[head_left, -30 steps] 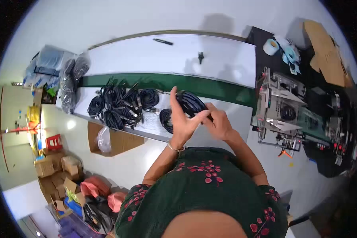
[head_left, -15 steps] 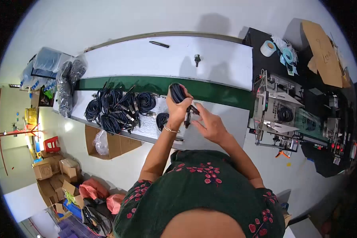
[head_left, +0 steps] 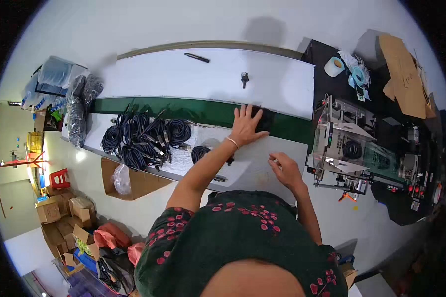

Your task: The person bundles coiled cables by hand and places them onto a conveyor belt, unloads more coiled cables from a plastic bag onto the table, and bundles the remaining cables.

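My left hand is spread open over the green belt, its fingers against a dark coiled cable that is partly hidden and blurred. Nothing is in my right hand; it hovers above the near grey worktop, fingers loosely bent and apart. To the left lies a pile of coiled black cables with metal connectors. A single coiled cable sits on bubble wrap, half behind my left forearm. Beside that wrist is a small dark piece, mostly hidden.
At the right stands a machine with another coiled cable inside. A pen-like black stick and a small black part lie on the far white board. Below the worktop edge is an open cardboard box.
The coiled cable that my left hand held up has been lowered onto the green belt, and that hand has spread open. My right hand has drawn back toward me and right.
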`<state>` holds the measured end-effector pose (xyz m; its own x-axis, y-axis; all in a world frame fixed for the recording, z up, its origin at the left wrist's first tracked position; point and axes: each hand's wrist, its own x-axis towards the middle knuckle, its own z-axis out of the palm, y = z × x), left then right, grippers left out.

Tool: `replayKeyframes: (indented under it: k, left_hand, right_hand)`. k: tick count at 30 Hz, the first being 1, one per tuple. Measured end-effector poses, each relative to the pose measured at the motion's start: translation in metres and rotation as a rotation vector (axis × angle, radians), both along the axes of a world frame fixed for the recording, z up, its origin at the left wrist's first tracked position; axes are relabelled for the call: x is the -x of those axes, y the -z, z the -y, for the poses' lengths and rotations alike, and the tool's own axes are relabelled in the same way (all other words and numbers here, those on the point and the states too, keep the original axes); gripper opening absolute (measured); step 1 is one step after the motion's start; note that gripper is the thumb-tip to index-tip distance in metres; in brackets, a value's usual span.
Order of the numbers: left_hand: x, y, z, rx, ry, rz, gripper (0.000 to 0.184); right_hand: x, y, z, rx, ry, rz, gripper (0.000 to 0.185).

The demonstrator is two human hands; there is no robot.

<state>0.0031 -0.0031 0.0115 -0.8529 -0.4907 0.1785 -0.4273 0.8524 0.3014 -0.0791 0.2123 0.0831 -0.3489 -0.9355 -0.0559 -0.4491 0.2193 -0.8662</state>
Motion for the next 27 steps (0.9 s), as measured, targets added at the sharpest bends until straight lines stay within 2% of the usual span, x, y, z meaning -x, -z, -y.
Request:
replayKeyframes:
  k: [2, 4, 5, 7, 10, 12, 14, 18, 22, 27]
  left_hand:
    - [-0.014, -0.012, -0.011, 0.157, -0.003, -0.085, 0.068]
    - [-0.037, -0.027, -0.015, -0.071, -0.067, -0.219, 0.05]
    - [-0.058, -0.032, -0.017, -0.071, -0.089, -0.203, 0.05]
    - [-0.111, -0.045, -0.019, -0.377, -0.248, -0.339, 0.035]
    - [-0.186, -0.049, -0.026, -0.429, -0.393, -0.235, 0.032]
    - [-0.218, -0.045, -0.033, -0.155, -0.202, -0.127, 0.037]
    - [-0.223, -0.052, -0.044, -0.024, -0.162, -0.048, 0.04]
    - [-0.229, -0.042, -0.043, -0.022, -0.181, 0.049, 0.042]
    - [-0.234, -0.04, -0.033, 0.0, -0.043, 0.159, 0.041]
    - [-0.241, -0.068, -0.023, -0.012, 0.055, -0.057, 0.025]
  right_hand:
    - [-0.005, 0.007, 0.001, 0.015, 0.004, 0.018, 0.02]
    - [-0.008, 0.006, 0.002, -0.004, -0.01, 0.051, 0.02]
    - [-0.008, 0.002, 0.002, -0.022, -0.002, 0.067, 0.02]
    - [-0.006, 0.0, 0.002, -0.056, 0.021, 0.088, 0.02]
    - [0.001, 0.01, 0.004, -0.057, -0.027, 0.06, 0.02]
    - [0.001, 0.016, 0.009, -0.051, -0.062, 0.027, 0.019]
    - [-0.003, 0.015, 0.02, -0.026, -0.098, 0.011, 0.019]
    - [-0.012, 0.002, 0.039, 0.055, -0.177, -0.067, 0.019]
    - [-0.023, -0.012, 0.048, 0.064, -0.164, 0.023, 0.018]
    - [-0.025, -0.012, 0.04, 0.029, -0.191, 0.005, 0.02]
